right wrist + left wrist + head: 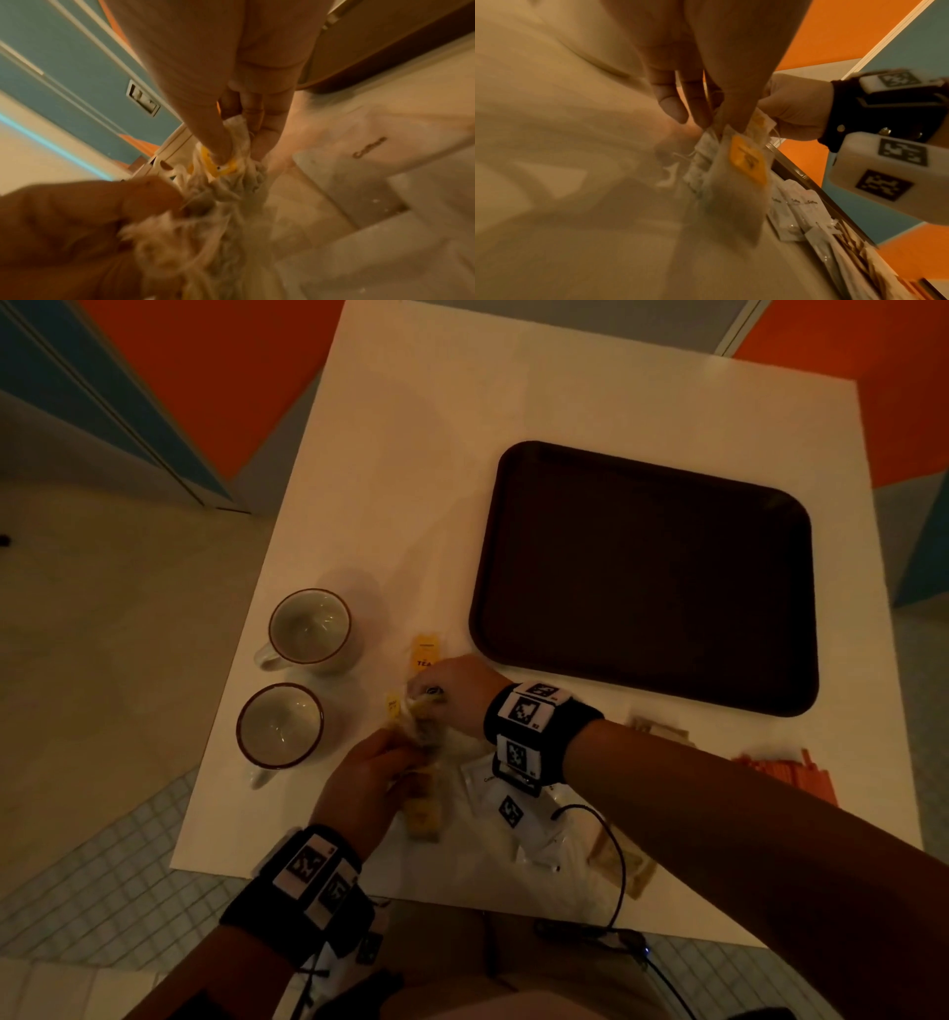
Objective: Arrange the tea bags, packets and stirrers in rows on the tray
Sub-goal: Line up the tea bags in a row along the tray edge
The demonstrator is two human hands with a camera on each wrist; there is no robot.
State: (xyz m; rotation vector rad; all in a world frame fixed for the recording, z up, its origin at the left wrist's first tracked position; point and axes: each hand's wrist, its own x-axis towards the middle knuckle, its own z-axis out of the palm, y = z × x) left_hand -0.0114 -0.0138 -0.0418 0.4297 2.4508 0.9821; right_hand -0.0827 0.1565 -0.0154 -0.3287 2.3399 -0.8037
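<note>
Several tangled white paper tea bags with yellow tags (421, 737) sit near the desk's front edge, pinched by both hands: left hand (367, 775), right hand (452, 690). Ease strings apart gently, I'd say. One dark brown rectangular tray (642, 577), bare; two white mugs (308, 629).

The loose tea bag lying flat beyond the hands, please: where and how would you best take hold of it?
Probably pinch the loose tea bag at its far short end, coming from above: it lies flat on the table, its near end tucked under the right hand.
</note>
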